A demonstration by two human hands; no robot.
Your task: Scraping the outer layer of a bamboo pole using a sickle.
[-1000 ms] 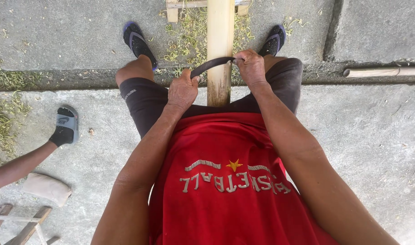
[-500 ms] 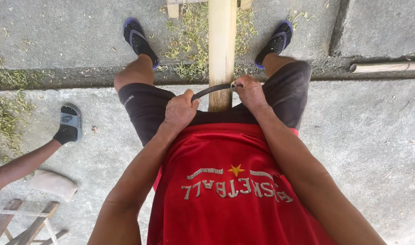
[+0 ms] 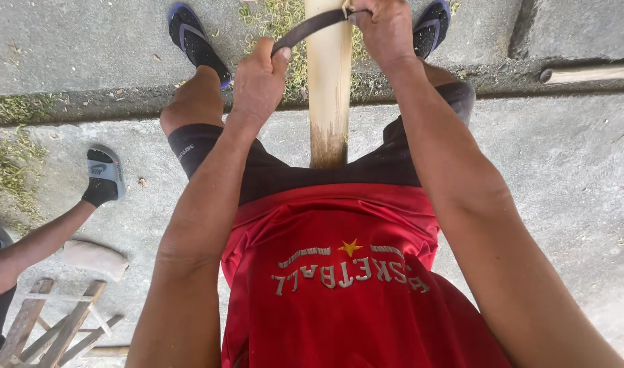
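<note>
- Grey concrete floor [image 3: 564, 204], worn and speckled, carries everything.
- A darker seam [image 3: 87, 102] crosses it left to right; grass and green debris [image 3: 12, 157] lie along it at left, more [image 3: 284, 20] near the top centre.
- Two blue flip-flops [image 3: 192, 41] planted on the floor, toes up-frame.
- Another person's black-and-white slide sandal [image 3: 104, 174] at left.
- Pale pole [image 3: 588, 73] lying along the seam, right.
- Wooden frame [image 3: 53, 327] at bottom left.
</note>
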